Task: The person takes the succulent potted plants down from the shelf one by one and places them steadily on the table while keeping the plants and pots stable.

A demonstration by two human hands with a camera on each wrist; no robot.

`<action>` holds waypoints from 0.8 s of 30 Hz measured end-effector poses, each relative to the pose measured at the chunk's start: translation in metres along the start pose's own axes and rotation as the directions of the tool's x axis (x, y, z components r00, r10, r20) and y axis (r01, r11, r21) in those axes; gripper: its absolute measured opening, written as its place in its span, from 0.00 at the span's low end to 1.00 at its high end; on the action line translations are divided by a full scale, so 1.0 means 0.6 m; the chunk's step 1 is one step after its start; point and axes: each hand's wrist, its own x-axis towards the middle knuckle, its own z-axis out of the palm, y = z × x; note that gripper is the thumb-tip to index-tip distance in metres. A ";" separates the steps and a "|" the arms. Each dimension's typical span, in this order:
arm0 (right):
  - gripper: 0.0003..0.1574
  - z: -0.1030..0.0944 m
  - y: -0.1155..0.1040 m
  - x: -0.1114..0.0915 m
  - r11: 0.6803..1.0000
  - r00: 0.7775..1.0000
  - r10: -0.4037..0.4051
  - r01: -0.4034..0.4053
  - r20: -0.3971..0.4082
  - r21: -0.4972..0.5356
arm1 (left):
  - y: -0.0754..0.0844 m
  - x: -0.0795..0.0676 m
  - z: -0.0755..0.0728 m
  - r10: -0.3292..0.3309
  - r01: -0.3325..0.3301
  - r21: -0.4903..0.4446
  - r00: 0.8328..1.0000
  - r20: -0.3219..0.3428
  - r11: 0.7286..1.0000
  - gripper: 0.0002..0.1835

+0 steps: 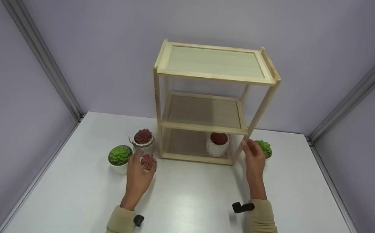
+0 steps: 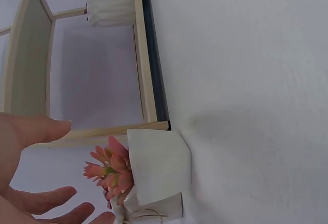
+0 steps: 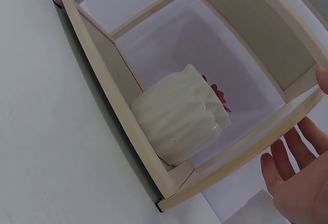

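My left hand (image 1: 137,178) reaches over a pink artificial succulent (image 1: 148,161), thumb and fingers spread around it. In the left wrist view, a gap shows between the fingers and this succulent's white pot (image 2: 159,165). My right hand (image 1: 254,161) is at the right front post (image 3: 256,149) of a wooden shelf, with the thumb near the post and loosely bent fingers behind it. A green succulent (image 1: 263,148) stands just beyond that hand, partly hidden. On the shelf's bottom level, toward the right, a red succulent sits in a ribbed white pot (image 3: 179,114).
The three-level wooden shelf (image 1: 203,127) stands at the back of the white table (image 1: 193,197). Left of it are another red succulent (image 1: 143,137) in a string-tied pot and a green succulent (image 1: 120,156). Pale walls (image 1: 109,48) enclose the table.
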 end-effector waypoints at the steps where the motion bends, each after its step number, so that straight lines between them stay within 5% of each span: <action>1: 0.32 0.000 -0.002 -0.001 1.000 1.000 -0.001 0.001 -0.007 0.001 | 0.004 0.000 -0.002 -0.001 0.001 -0.003 1.000 -0.002 1.000 0.34; 14: 0.35 0.006 -0.032 -0.027 0.991 0.994 -0.032 0.045 -0.107 0.127 | 0.040 0.008 -0.013 0.070 -0.074 -0.168 0.997 -0.030 0.983 0.36; 24: 0.30 0.017 -0.027 -0.047 0.982 0.984 -0.123 0.139 -0.127 0.128 | 0.050 0.031 -0.014 0.077 -0.086 -0.238 0.996 -0.048 0.968 0.24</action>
